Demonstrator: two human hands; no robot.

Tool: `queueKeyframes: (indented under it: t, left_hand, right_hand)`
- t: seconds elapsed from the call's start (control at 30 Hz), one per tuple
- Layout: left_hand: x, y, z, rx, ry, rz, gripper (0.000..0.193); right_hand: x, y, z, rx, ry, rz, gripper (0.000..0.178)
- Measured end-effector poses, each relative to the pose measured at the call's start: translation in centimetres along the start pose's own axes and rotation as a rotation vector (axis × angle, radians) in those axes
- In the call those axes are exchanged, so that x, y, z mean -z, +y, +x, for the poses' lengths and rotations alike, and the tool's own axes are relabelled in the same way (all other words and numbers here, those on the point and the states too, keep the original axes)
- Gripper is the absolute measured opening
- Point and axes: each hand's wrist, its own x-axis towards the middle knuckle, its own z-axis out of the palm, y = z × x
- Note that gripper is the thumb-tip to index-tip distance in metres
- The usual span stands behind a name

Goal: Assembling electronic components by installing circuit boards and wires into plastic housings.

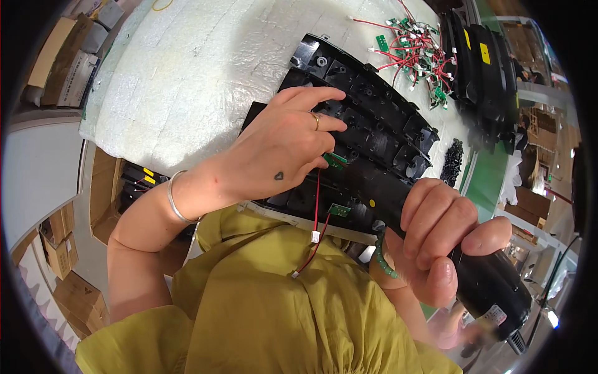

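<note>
1. I see the table (187,81), padded in white, filling the upper view.
2. The ribbed panel (358,76) lies at its near edge, against the person's front; I read its long axis as upper left to lower right. It is glossy black plastic, full of pockets and posts; I cannot tell whether its rows are separate pieces.
3. To the right I have a stack (498,93) of black parts with yellow labels.
4. The left hand (283,137) covers the panel's middle, blocking my look beneath. Its outer fingers are spread; I cannot tell whether thumb and forefinger pinch anything.
5. The right hand (442,240) is wrapped firmly around the driver, hiding its middle.
6. The black driver (492,287) slants up-left over the panel, cable end low right; its tip merges with the black plastic.
7. Beyond the panel sits a tangle (417,56) of red wires and green boards.
8. Small black pieces (452,162) are heaped between panel and stack.
9. Two green boards sit on the panel: the upper board (336,161) by the left thumb, the lower board (339,210) uncovered, red leads hanging toward the person.
</note>
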Motion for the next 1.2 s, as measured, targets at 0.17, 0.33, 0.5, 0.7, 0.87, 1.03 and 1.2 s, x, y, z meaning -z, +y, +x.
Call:
queueKeyframes:
  t: [0.17,0.33,0.5,0.7,0.87,1.03,1.2]
  left_hand:
    - [0.0,-0.2,-0.1,0.002,0.009,-0.031,0.015]
    - [0.1,-0.1,-0.1,-0.001,0.013,-0.033,0.016]
    - [0.0,0.1,-0.1,0.024,-0.011,-0.024,0.016]
    - [0.5,0.0,0.6,0.005,-0.033,-0.041,0.022]
    - [2.8,0.1,4.7,-0.041,-0.105,0.051,0.035]
    - [2.0,-1.6,8.6,-0.144,-0.240,0.235,0.052]
    - [1.5,-2.3,8.9,-0.120,-0.392,0.198,0.051]
  right_hand:
    - [-0.3,0.1,0.9,-0.031,-0.100,-0.062,0.029]
    - [-0.8,0.9,0.9,0.019,-0.091,-0.035,0.028]
    - [-0.8,0.9,1.1,0.043,-0.124,-0.032,0.028]
    - [2.6,-2.3,0.9,0.078,0.037,0.210,0.027]
    - [8.6,-5.7,-2.1,0.245,0.517,-0.123,0.030]
    - [12.9,-6.2,-4.0,0.252,0.824,-0.347,0.026]
    - [14.4,-6.5,-5.8,0.218,0.999,-0.403,0.023]
